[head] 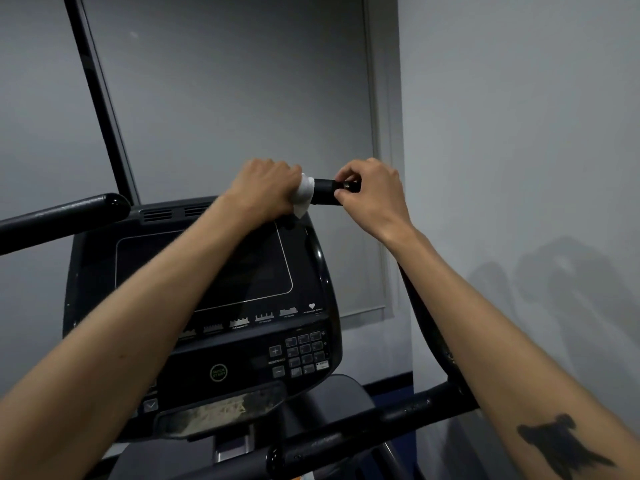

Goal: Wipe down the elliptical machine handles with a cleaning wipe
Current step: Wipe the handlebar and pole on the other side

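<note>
The elliptical's right moving handle (325, 192) is a black bar whose top end lies level above the console. My left hand (266, 188) grips this handle with a white cleaning wipe (304, 195) wrapped round it; a corner of the wipe hangs below my palm. My right hand (372, 194) holds the same handle at its tip, thumb and fingers curled round the end cap. The handle's lower shaft (420, 320) runs down behind my right forearm. The left moving handle (62, 214) juts in from the left edge, untouched.
The black console (304, 292) with a dark screen, keypad and quick-start button stands below my hands. A fixed black grip bar (346, 434) crosses the lower right. A grey wall with a window blind stands behind, and a white wall is close on the right.
</note>
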